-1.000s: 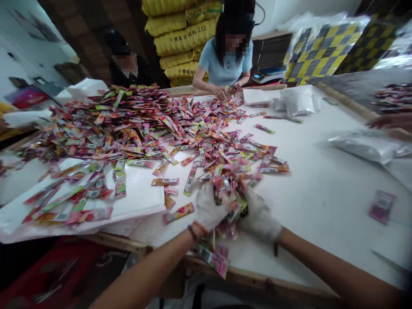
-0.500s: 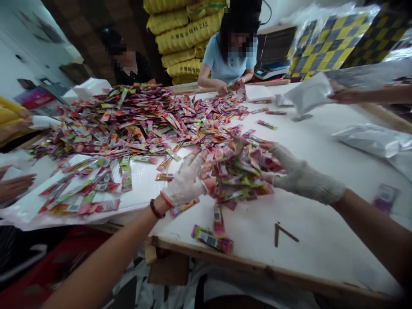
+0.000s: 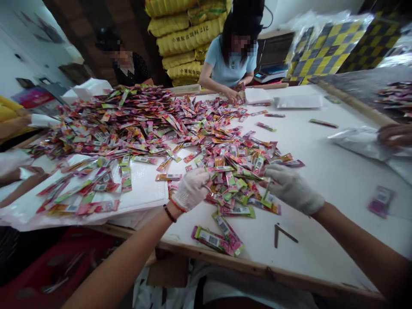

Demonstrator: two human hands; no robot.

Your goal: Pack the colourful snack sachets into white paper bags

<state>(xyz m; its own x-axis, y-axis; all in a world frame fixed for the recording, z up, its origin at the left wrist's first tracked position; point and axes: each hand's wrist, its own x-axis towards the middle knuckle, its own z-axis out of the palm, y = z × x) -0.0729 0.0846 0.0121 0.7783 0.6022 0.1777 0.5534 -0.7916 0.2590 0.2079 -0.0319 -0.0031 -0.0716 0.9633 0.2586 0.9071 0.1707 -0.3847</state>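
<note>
My left hand [image 3: 193, 189], in a white glove with bare fingertips, is curled at the left edge of a loose heap of pink and green stick packets [image 3: 231, 176]; what its fingertips hold is too small to make out. Across the heap, my right hand [image 3: 291, 189], gloved too, has bent fingers closed at a green-edged packet [image 3: 267, 198]. Several packets [image 3: 212, 240] lie near the table's front edge. A much larger pile [image 3: 135, 116] spreads over the back left.
Packets lie on a white foam sheet [image 3: 146, 189] at left. Two dark strips [image 3: 285, 235] rest by the front edge. A silvery bag [image 3: 357, 139] is under another person's hand at right. People work at the back and left. A wooden rim [image 3: 267, 271] borders the white table.
The bunch of packets between my hands has come down and spread on the table. My fingers have curled in. At right, another person's hand and raised silvery bag have moved away.
</note>
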